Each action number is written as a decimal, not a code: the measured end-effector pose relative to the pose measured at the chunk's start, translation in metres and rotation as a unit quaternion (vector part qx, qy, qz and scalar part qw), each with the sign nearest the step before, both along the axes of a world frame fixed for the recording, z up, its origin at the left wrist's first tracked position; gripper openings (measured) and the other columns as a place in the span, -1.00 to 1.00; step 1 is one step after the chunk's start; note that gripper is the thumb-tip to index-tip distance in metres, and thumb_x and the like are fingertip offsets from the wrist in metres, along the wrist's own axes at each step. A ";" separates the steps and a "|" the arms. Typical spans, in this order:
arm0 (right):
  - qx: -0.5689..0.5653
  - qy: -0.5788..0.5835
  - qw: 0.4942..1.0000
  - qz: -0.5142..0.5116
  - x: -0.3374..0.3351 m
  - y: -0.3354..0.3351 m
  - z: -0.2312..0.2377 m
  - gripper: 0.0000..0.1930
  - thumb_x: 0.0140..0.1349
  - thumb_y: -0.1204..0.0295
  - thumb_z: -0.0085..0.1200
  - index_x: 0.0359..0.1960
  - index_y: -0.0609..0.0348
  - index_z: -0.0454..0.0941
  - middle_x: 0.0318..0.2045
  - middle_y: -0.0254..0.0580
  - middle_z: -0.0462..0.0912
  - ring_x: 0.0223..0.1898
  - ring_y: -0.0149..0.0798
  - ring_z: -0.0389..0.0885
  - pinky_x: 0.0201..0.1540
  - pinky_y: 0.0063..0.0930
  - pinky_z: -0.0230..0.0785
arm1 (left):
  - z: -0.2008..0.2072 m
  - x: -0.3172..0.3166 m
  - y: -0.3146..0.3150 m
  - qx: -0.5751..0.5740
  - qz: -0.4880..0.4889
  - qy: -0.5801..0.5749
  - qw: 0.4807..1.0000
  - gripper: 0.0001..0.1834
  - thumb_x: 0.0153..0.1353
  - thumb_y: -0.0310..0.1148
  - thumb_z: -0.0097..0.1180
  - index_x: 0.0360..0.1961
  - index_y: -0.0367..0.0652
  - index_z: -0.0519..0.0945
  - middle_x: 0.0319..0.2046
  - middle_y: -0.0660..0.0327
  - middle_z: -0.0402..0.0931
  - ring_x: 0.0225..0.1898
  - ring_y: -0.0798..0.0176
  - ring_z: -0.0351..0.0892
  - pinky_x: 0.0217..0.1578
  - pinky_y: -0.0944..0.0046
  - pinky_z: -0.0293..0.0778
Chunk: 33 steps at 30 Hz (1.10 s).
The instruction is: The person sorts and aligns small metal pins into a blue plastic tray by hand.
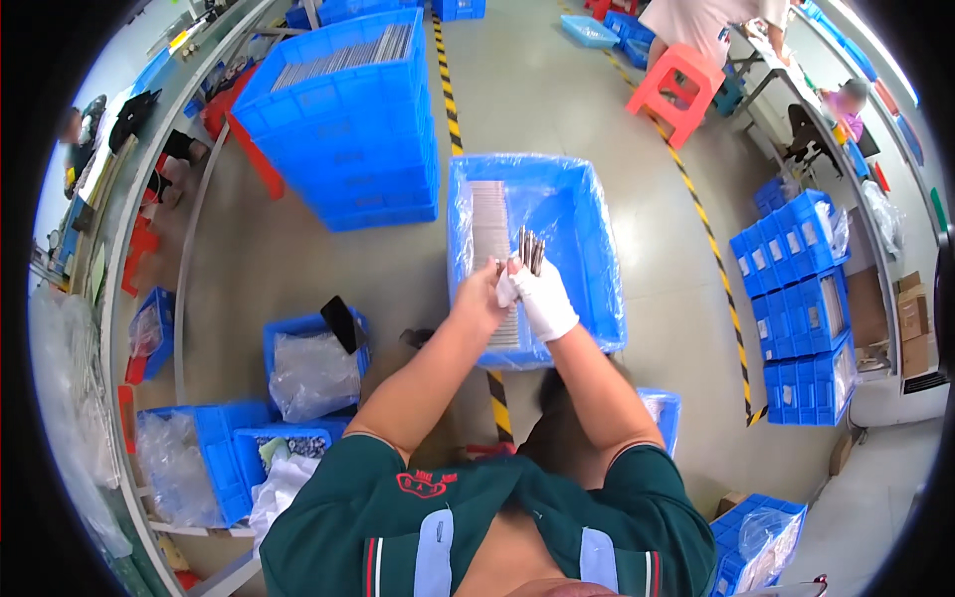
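In front of me is a blue crate point(587, 219) lined with clear plastic. A long row of thin, pale metal pieces point(488, 214) stands packed along its left side. Over the crate, my right hand point(545, 301), in a white glove, is closed around several slim, shiny metal pieces point(531, 251) that point away from me. My bare left hand point(479, 297) is closed and meets the right one at the fingertips. What lies between its fingers is too small to make out.
A tall stack of blue crates point(348, 149) rises at the far left, its top one filled with flat pieces. Bagged bins point(313, 368) sit at near left. Stacked blue bins point(796, 308) line the right. A red stool point(676, 92) stands beyond, beside a person point(696, 30) at a table.
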State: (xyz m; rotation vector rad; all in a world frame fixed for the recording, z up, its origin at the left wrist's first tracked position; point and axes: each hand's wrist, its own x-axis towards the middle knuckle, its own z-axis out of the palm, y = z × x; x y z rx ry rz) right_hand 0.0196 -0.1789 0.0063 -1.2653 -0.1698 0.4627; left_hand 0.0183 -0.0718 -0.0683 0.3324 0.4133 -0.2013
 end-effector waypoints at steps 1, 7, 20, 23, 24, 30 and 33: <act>0.002 -0.031 0.998 -0.048 -0.004 0.005 0.004 -0.81 0.18 0.33 0.00 -0.37 0.21 0.38 -0.59 -0.33 0.45 -0.53 -0.47 0.40 -0.44 -0.60 0.27 | 0.007 -0.001 -0.007 -0.055 -0.036 0.010 0.998 -0.76 0.24 -0.25 -0.11 -0.25 -0.22 0.45 -0.33 0.17 0.50 -0.27 0.23 0.48 -0.20 0.25 0.38; 0.060 -0.129 0.976 -0.166 0.006 0.015 0.021 -0.85 0.16 0.40 0.02 -0.35 0.20 0.36 -0.57 -0.34 0.42 -0.52 -0.48 0.39 -0.40 -0.59 0.27 | 0.061 -0.008 -0.020 -0.047 0.007 0.005 0.999 -0.81 0.18 -0.35 -0.08 -0.52 -0.21 0.46 -0.62 0.27 0.39 -0.58 0.38 0.39 -0.44 0.34 0.39; 0.104 -0.053 0.976 -0.185 0.014 0.007 0.009 -0.67 0.28 0.27 -0.16 -0.63 0.13 0.27 -0.77 -0.39 0.28 -0.74 -0.52 0.20 -0.67 -0.61 0.06 | 0.057 -0.011 -0.026 0.182 -0.039 0.002 0.983 -0.82 0.21 -0.26 -0.17 -0.39 -0.10 0.43 -0.61 0.31 0.36 -0.69 0.47 0.25 -0.75 0.46 0.13; -0.067 -0.119 0.971 -0.196 0.013 0.007 0.008 -0.67 0.27 0.24 -0.17 -0.54 0.21 0.42 -0.59 -0.33 0.46 -0.51 -0.50 0.34 -0.40 -0.59 0.23 | 0.039 0.005 -0.001 0.490 0.041 -0.042 0.870 -0.75 0.23 -0.20 -0.14 -0.39 -0.16 0.41 -0.64 0.27 0.37 -0.65 0.43 0.31 -0.73 0.41 0.19; -0.089 -0.120 0.976 -0.157 0.013 0.002 0.004 -0.66 0.27 0.22 -0.17 -0.47 0.25 0.47 -0.54 -0.28 0.51 -0.47 -0.48 0.37 -0.35 -0.58 0.25 | 0.038 0.009 0.006 0.607 0.079 -0.088 0.786 -0.76 0.22 -0.23 -0.11 -0.39 -0.21 0.42 -0.62 0.24 0.39 -0.62 0.40 0.34 -0.65 0.38 0.25; -0.129 0.145 0.961 0.198 0.012 -0.038 0.006 -0.66 0.18 0.18 -0.03 -0.25 0.26 0.48 -0.46 -0.11 0.57 -0.42 -0.31 0.56 -0.46 -0.53 0.39 | 0.070 0.003 0.025 0.706 -0.046 -0.233 0.667 -0.83 0.19 -0.35 -0.04 -0.35 -0.26 0.43 -0.55 0.19 0.43 -0.49 0.38 0.35 -0.43 0.35 0.32; 0.045 0.244 0.909 0.335 0.005 -0.029 0.002 -0.70 0.14 0.27 0.03 -0.22 0.26 0.45 -0.47 -0.13 0.56 -0.52 -0.33 0.54 -0.60 -0.57 0.33 | 0.081 -0.004 0.023 0.655 -0.143 -0.286 0.685 -0.83 0.19 -0.34 -0.05 -0.35 -0.26 0.41 -0.57 0.16 0.40 -0.50 0.36 0.34 -0.44 0.35 0.31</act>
